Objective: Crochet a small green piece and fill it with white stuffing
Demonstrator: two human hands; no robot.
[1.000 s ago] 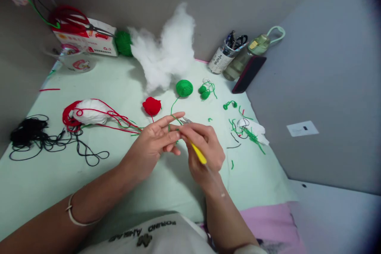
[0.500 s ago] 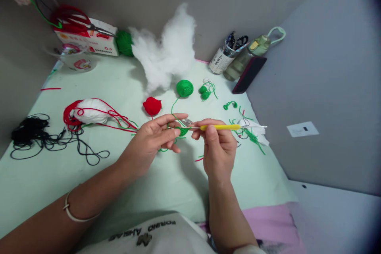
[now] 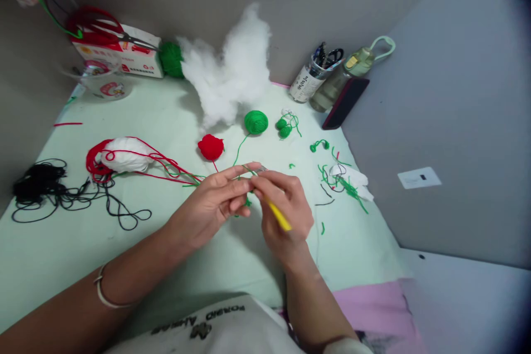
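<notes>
My right hand grips a crochet hook by its yellow handle, which slants down toward me. The hook's tip is hidden among my fingers. My left hand pinches a small piece of green crochet work, mostly covered by the fingers. Both hands meet above the table, fingertips touching or nearly so. A green strand runs from the green yarn ball down to my left index finger. Just beyond my left hand lies a red yarn ball.
White stuffing lies at the back. To the left are white yarn wound with red, and a black yarn tangle. Yarn scraps lie to the right, below a phone, a bottle and a pen cup.
My right hand has moved left against my left hand. The hook has turned from level to slanting down toward me. My left hand still holds the green work.
</notes>
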